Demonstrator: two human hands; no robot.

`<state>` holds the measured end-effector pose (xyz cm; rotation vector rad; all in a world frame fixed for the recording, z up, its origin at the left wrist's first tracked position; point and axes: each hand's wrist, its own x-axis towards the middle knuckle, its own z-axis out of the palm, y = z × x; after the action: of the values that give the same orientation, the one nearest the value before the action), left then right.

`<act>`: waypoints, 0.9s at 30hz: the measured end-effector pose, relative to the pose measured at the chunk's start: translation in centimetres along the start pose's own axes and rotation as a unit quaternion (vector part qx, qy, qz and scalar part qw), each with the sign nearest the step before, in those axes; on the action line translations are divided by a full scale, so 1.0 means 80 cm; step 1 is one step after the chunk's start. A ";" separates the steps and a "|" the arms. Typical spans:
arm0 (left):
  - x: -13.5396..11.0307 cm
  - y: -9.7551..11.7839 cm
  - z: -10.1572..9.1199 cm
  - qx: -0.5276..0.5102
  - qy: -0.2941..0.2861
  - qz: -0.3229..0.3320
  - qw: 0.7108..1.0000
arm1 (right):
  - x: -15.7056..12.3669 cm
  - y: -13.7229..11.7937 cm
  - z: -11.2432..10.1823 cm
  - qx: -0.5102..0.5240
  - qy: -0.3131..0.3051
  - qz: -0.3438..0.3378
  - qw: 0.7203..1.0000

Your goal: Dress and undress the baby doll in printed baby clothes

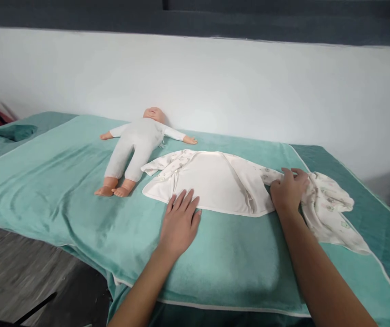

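Observation:
A white baby garment [212,179] with a faint print lies spread on a teal towel [62,190]. My left hand [180,221] lies flat and open on the towel, fingertips touching the garment's near hem. My right hand [288,188] rests palm down on the garment's right side, fingers curled over the cloth. A second printed garment [331,209] lies crumpled just right of that hand. A baby doll [135,147] in a white bodysuit lies on its back to the left of the spread garment, head toward the wall.
The towel covers a table against a white wall [215,81]. A folded dark green cloth [11,132] sits at the far left. Darker teal fabric [368,195] shows at the right edge. Grey floor [17,272] lies below left.

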<state>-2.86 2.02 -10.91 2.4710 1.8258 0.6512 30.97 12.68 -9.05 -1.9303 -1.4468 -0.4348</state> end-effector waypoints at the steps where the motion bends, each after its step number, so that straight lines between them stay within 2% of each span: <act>1: 0.000 0.001 0.000 -0.001 0.000 -0.001 1.000 | -0.002 -0.002 0.001 -0.004 -0.016 -0.035 0.999; 3: -0.001 0.001 0.001 -0.009 0.004 -0.003 1.000 | -0.006 -0.005 0.004 0.005 -0.081 -0.082 0.993; 5: 0.001 -0.002 0.001 -0.030 0.019 -0.002 0.999 | -0.008 -0.004 0.008 0.016 -0.141 -0.087 0.986; 6: 0.003 -0.006 0.001 -0.047 0.037 -0.004 0.998 | -0.008 -0.002 0.010 0.018 -0.151 -0.079 0.985; 8: 0.013 -0.020 -0.001 -0.076 0.096 -0.014 0.992 | -0.007 0.000 0.010 0.024 -0.130 -0.070 0.989; 11: 0.035 -0.051 -0.005 -0.068 0.181 -0.040 0.980 | -0.006 -0.005 0.003 0.047 -0.065 -0.109 0.991; 13: 0.049 -0.074 -0.007 -0.034 0.196 -0.064 0.978 | -0.009 -0.018 -0.005 0.074 -0.026 -0.145 0.986; 15: 0.060 -0.092 -0.008 -0.005 0.192 -0.093 0.977 | -0.015 -0.041 -0.013 0.119 -0.013 -0.164 0.979; 18: 0.073 -0.110 -0.005 0.021 0.184 -0.126 0.975 | -0.030 -0.094 -0.013 0.226 -0.057 -0.144 0.962; 20: 0.082 -0.117 -0.004 0.031 0.187 -0.141 0.972 | -0.040 -0.137 -0.003 0.312 -0.137 -0.101 0.935; 23: 0.093 -0.119 -0.003 0.038 0.206 -0.139 0.968 | -0.047 -0.203 0.024 0.408 -0.273 -0.009 0.871; 25: 0.095 -0.117 -0.002 0.030 0.218 -0.110 0.969 | -0.048 -0.242 0.045 0.461 -0.343 0.079 0.814; 27: 0.093 -0.114 0.000 0.009 0.222 -0.083 0.972 | -0.045 -0.273 0.063 0.505 -0.381 0.140 0.762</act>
<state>-9.40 11.78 -10.67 2.2822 2.1505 1.2600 8.70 16.94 -8.04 -1.3270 -1.3218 1.1968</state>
